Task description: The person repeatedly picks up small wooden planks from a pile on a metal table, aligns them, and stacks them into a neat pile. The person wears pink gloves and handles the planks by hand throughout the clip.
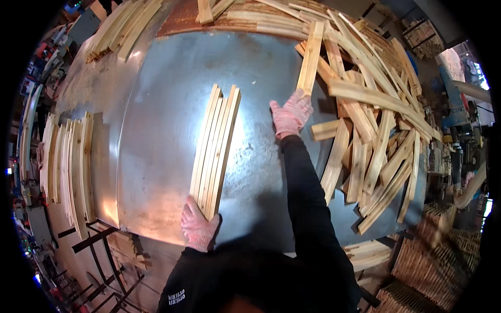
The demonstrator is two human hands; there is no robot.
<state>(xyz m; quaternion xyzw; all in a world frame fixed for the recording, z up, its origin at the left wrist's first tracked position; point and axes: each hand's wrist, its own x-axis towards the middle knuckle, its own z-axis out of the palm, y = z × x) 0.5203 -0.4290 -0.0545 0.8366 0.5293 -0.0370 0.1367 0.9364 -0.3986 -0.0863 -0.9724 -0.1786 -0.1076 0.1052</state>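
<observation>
Grey sheet-metal bench (172, 78): left hand (199, 228) pressing, fingers spread, against the near end of five bundled pale wooden slats (215, 148); right hand (292, 113) gripping one single pale slat (310, 57) at centre, beside loose slat heap (376, 141)

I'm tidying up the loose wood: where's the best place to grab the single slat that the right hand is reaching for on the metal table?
Grip the slat at its near end, where the right hand already meets it, coming from the person's side. That end lies free on the bare metal table; its far end runs up into the loose pile.
</observation>
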